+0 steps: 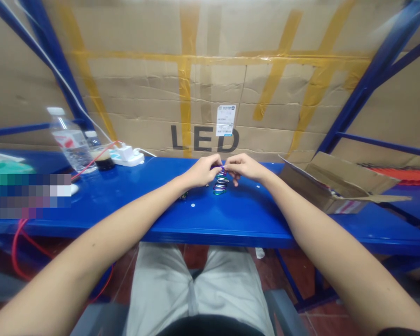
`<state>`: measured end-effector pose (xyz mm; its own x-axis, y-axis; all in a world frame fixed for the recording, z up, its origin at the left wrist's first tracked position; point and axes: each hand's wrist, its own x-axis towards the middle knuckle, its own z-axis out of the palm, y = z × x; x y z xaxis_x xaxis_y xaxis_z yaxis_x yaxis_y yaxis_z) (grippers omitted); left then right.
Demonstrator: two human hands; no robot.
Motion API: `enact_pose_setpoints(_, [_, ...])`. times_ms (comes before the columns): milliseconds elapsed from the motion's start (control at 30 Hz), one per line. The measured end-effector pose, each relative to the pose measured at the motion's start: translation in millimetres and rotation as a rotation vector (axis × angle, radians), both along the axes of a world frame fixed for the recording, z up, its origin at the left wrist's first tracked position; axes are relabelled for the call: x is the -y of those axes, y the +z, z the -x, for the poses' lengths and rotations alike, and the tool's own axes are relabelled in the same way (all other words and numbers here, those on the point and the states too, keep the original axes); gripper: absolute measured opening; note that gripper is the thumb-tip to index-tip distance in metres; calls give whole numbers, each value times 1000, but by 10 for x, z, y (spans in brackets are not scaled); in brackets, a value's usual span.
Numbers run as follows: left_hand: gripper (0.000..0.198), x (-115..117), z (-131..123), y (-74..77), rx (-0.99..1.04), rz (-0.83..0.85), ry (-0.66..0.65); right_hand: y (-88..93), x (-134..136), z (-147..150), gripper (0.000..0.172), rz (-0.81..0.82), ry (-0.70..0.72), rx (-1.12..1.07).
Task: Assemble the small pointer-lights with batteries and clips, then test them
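The left hand point(200, 171) and the right hand point(245, 167) meet over the middle of a blue table point(252, 219). Both hands pinch the top of a small chain point(220, 183) of bright rings. The fingers of each hand are closed on it, and the fingertips of the two hands almost touch. The chain hangs down from the fingers, and its low end rests on the table. Its rings are purple, silver, blue and green. They are too small to tell just what they are. A tiny dark thing point(184, 196) lies on the table near the left wrist. Far to the left stands a clear bottle point(69, 140) with a white cap. Just beside it is a short bottle point(101, 154) with dark stuff in it. A white power strip point(128, 156) lies next to that, and a red cord point(91, 163) runs past the bottles. On the right side of the table is an open box point(336, 184), well apart from the hands. Behind the table stands a big cardboard wall point(143, 93) with yellow tape and the letters LED. A small white sticker point(226, 120) is on it, just above the hands. The person's knees in pale pants point(199, 284) show under the table.
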<state>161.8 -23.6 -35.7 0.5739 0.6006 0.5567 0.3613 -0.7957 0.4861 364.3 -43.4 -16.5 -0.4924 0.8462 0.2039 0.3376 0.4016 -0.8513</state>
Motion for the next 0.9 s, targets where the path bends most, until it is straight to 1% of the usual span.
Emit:
enact_pose_setpoints(167, [7, -33, -1, -31, 63, -77, -16, -57, -28, 48, 17, 156, -7, -200])
enact_pose_setpoints(300, [8, -58, 3, -40, 78, -138, -7, -52, -27, 105, 14, 264, -11, -274])
enact_pose_setpoints(433, [11, -29, -8, -18, 58, -170, 31, -50, -45, 116, 18, 237, -6, -297])
enact_pose_setpoints(533, [8, 1, -18, -2, 33, -117, 50, -68, -75, 90, 18, 204, -12, -270])
enact_pose_setpoints(633, [10, 0, -18, 4, 9, -69, 73, -88, -92, 66, 17, 181, -17, -234])
enact_pose_setpoints(767, [5, -13, -12, 10, 24, -57, 41, -89, -80, 62, 14, 208, -13, -225])
enact_pose_setpoints(900, [4, 11, -19, 20, 70, -92, 9, -59, -45, 73, 13, 266, -11, -273])
